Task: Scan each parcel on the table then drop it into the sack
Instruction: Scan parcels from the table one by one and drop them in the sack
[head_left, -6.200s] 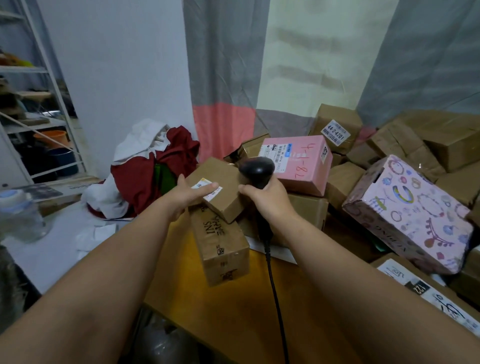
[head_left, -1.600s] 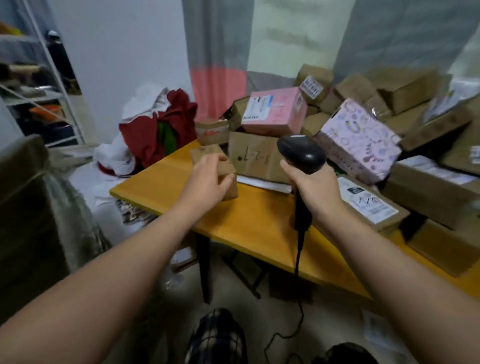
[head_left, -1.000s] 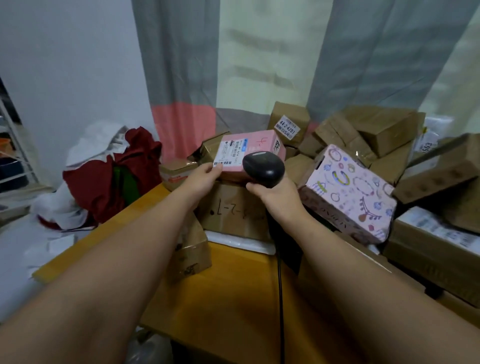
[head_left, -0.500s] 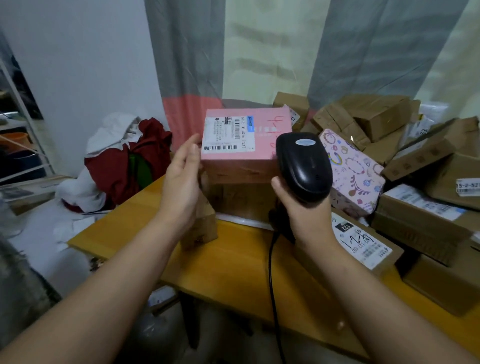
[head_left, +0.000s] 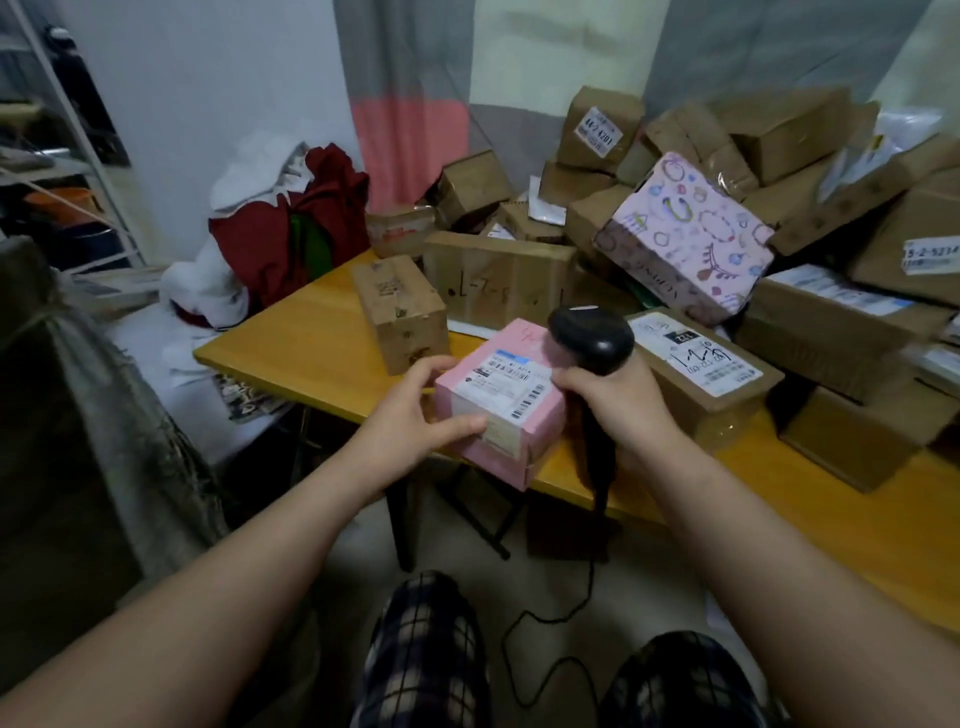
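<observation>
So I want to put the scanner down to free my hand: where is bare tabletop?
The table is bare at its left corner, between the edge and the small upright box, and along the near edge at right, in front of the labelled flat box and the plain brown box. Behind those it is crowded: parcels heaped back to the curtain.

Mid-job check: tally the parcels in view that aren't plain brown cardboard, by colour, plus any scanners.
Plain pink parcel: 1, gripped by the left hand
Patterned pink parcel: 1, on the heap
Black scanner: 1, gripped by the right hand
Total: 3
The brown cartons are piled too deep to count.
</observation>
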